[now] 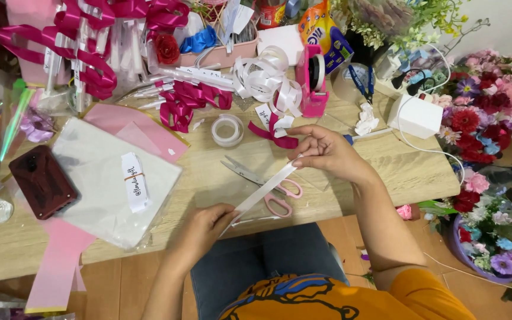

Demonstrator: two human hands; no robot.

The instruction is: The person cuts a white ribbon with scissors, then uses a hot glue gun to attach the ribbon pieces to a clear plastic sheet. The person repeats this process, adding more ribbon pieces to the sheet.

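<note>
a strip of white ribbon [265,191] is held stretched on a slant between the two hands, above the near edge of the wooden desk [386,169]. its lower end is pinched in the closed fingers of the left hand [204,228], and its upper end is gripped between the thumb and fingers of the right hand [324,151], which is raised higher and farther from the body. under the ribbon, pink-handled scissors [268,189] are laid on the desk with the blades open and pointed to the left. a roll of clear tape [227,130] is seen just beyond the scissors, and a small magenta bow [277,137] is set close to the right hand. a pink tape dispenser [312,80] is stood farther back, beside loose loops of white ribbon [265,74]. to the left, a clear plastic sleeve [99,172] with a white label is spread over pink paper [149,133], and a dark red phone [41,181] is placed next to it. magenta ribbon bows [90,35] are piled at the far left corner. artificial flowers [484,118] in red, pink and purple are massed at the right of the desk.
</note>
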